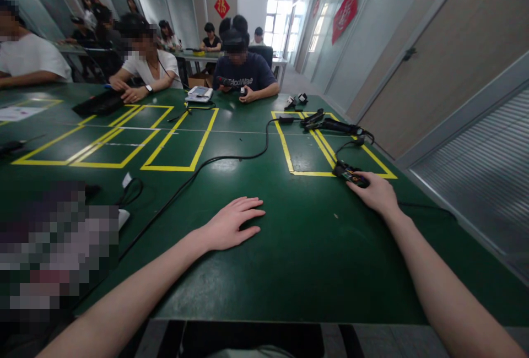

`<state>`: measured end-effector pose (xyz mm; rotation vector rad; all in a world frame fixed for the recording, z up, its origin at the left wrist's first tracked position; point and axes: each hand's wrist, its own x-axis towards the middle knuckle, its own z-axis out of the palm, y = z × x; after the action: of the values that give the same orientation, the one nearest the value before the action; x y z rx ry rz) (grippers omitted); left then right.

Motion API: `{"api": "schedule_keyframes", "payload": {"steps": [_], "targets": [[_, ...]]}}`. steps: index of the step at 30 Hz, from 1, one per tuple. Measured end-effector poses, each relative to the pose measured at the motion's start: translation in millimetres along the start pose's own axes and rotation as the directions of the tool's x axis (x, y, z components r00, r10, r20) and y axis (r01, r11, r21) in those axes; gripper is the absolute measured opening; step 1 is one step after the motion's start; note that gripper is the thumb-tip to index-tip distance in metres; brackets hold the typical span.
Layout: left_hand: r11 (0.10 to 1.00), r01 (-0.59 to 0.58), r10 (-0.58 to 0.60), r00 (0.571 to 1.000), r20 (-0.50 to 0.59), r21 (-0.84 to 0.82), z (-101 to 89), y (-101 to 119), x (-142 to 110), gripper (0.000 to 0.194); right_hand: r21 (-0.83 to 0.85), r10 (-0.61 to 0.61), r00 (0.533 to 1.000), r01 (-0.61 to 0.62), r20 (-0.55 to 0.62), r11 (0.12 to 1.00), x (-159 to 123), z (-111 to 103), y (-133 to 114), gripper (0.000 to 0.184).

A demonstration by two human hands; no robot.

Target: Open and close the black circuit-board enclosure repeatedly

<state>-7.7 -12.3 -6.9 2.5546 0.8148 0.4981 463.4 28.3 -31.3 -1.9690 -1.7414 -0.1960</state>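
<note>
My left hand [232, 223] lies flat on the green tabletop [297, 270], fingers stretched out and holding nothing. Over to the right, my right hand [378, 191] is closed round the near end of a small black device [342, 169] with green and orange bits showing on it. The device rests at the corner of a yellow tape frame [312, 174], and my fingers cover part of it. Just beyond it lies a bundle of black cables and plugs [330, 125].
A long black cable [215, 159] crosses the table left of centre. Two white-and-black adapters [296, 101] sit at the far right. Across the table, one person [248, 74] holds small dark objects; another person [152, 69] handles a black tray-like thing [101, 103]. A white device [199, 93] stands between them.
</note>
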Motion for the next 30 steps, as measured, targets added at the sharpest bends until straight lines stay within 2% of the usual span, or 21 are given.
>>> {"api": "schedule_keyframes", "payload": {"steps": [2,6,11,16,19,21,24,26,28,30], "targets": [[1.000,0.000,0.000,1.000,0.005,0.001,0.1,0,0,0.039,0.043,-0.023,0.998,0.020,0.062,0.999,-2,0,-19,0.044],[1.000,0.001,-0.001,1.000,0.008,0.002,-0.1,0,0,0.038,0.199,-0.212,0.968,0.183,0.135,0.963,-10,3,-62,0.040],[1.000,0.007,-0.007,1.000,0.018,0.016,0.0,0,0,0.039,0.394,-0.449,0.877,0.358,0.168,0.847,-23,0,-106,0.032],[0.999,-0.039,0.040,0.998,-0.046,0.030,2.5,-2,1,0.036,0.567,-0.623,0.749,0.419,0.226,0.709,-38,-11,-138,0.028],[0.997,-0.071,0.074,0.987,-0.146,0.025,1.6,1,3,0.018,0.662,-0.712,0.663,0.430,0.229,0.614,-48,-17,-155,0.030],[0.998,-0.055,0.060,0.966,-0.253,0.028,-1.3,4,5,0.020,0.726,-0.767,0.599,0.419,0.231,0.546,-57,-21,-168,0.031],[0.997,0.045,-0.010,0.897,-0.441,0.068,-7.2,4,7,0.026,0.804,-0.828,0.505,0.372,0.245,0.465,-72,-27,-185,0.032],[0.987,0.139,-0.075,0.857,-0.510,0.087,-10.4,0,7,0.019,0.838,-0.863,0.430,0.339,0.267,0.428,-82,-31,-195,0.035],[0.971,0.223,-0.151,0.850,-0.505,0.086,-11.9,-7,6,0.014,0.867,-0.891,0.352,0.300,0.288,0.399,-91,-34,-203,0.038],[0.957,0.280,-0.218,0.865,-0.453,0.074,-12.0,-14,5,0.021,0.893,-0.910,0.289,0.253,0.297,0.372,-96,-37,-207,0.042]]}}
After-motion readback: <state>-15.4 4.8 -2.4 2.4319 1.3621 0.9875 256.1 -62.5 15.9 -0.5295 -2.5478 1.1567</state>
